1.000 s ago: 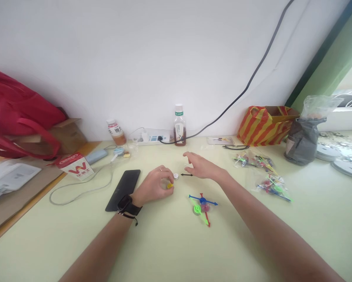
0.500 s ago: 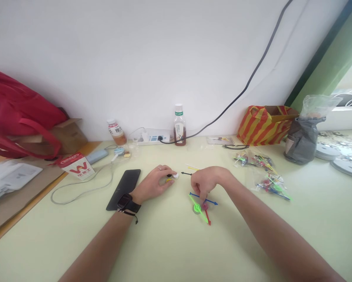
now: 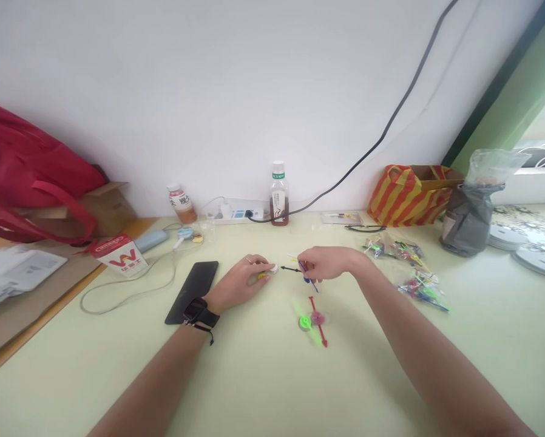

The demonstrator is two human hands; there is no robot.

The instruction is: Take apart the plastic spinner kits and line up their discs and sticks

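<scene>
Our right hand (image 3: 326, 263) pinches the blue arrow (image 3: 307, 280) beside the black arrow (image 3: 291, 268); a light grip should suit it. Whether our left hand (image 3: 240, 279), at the white disc (image 3: 275, 269), holds anything, we can't tell.

blue arrow (image 3: 306, 280) lifted off the red arrow (image 3: 323, 334), now pinched in the right hand (image 3: 329, 263), nearer the back edge of the desk (image 3: 254, 376). left hand (image 3: 240, 282) shifted to the white disc (image 3: 275, 268).

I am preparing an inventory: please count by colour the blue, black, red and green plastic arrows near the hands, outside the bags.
Blue plastic arrow, in the right hand: 1
Black plastic arrow: 1
Red plastic arrow: 1
Green plastic arrow: 1
Total: 4
</scene>
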